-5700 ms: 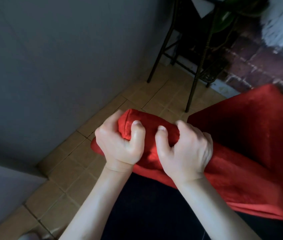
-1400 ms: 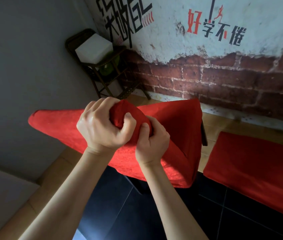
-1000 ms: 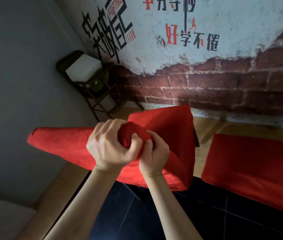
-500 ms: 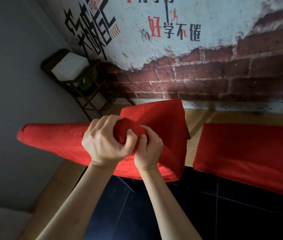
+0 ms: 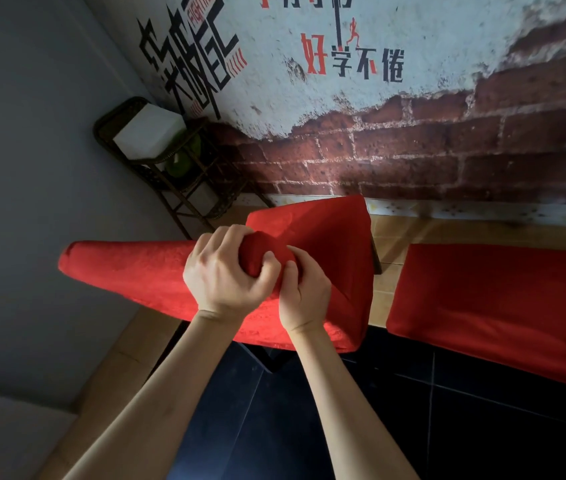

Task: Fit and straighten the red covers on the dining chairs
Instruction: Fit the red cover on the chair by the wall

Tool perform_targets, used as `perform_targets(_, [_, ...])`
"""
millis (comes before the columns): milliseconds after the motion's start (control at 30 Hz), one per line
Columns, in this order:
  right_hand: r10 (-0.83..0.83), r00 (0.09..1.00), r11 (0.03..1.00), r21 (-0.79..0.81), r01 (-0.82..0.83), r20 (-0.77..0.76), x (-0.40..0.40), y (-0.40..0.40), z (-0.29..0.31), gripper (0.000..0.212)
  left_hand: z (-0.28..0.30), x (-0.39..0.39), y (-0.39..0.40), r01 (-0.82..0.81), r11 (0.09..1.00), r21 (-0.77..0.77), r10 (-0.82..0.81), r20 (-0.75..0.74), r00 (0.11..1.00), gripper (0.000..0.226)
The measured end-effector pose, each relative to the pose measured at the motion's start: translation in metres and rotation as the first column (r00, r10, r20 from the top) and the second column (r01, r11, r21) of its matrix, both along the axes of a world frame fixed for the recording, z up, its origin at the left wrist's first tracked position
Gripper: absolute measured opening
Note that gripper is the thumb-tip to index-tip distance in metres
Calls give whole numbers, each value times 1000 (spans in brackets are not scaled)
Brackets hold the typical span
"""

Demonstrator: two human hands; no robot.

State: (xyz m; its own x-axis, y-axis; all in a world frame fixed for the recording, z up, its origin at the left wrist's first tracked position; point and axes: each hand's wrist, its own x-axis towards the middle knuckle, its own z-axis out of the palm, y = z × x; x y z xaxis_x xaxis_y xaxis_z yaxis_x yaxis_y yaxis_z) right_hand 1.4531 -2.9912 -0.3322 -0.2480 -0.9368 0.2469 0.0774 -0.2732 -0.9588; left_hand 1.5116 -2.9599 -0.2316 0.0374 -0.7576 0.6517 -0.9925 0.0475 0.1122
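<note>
Your left hand (image 5: 226,275) and your right hand (image 5: 304,292) sit side by side, touching, at the middle of the frame, both closed on one bunched corner of the red cover (image 5: 136,271). The left fingers curl over the top of the bunch with the thumb wrapped round its near side; the right fingers are tucked into the fabric beside it, the thumb lying up along the bunch against the left thumb. Both grips are tight, with no gap showing between the fingers.

The cover is pulled over the chair in front of you. Its long axis runs left to right: the back-rest part stretches from your hands out to a rounded corner on the left, beside the grey wall (image 5: 25,168). From the gripped corner a second panel runs away from you to the far right and ends at a straight edge near the skirting. A dark chair leg (image 5: 375,254) shows just past that panel's right edge.

To the right, apart from it, a second red cover (image 5: 503,306) lies flat across another chair. Far left stands a metal rack (image 5: 184,192) with a white block (image 5: 148,135) on top, against the brick wall (image 5: 413,150).
</note>
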Motion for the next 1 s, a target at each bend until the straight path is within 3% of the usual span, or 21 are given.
perform_targets(200, [38,997,993,114,-30,-72,-20,15,32,65,27,29,27,181,962,204,-169,-74,983,53])
perform_targets(500, [96,970,990,127,-69,-225,-7,26,105,67,62,90,46,74,945,319,-30,-140,990,56])
perform_targets(767, [136,894,986,145,-81,-426,6,37,148,70,74,136,77,10,952,306,65,-234,970,53])
perform_targets(1000, [96,836,992,121,-36,-540,-5,49,182,67,95,151,75,74,962,263,9,-302,953,56])
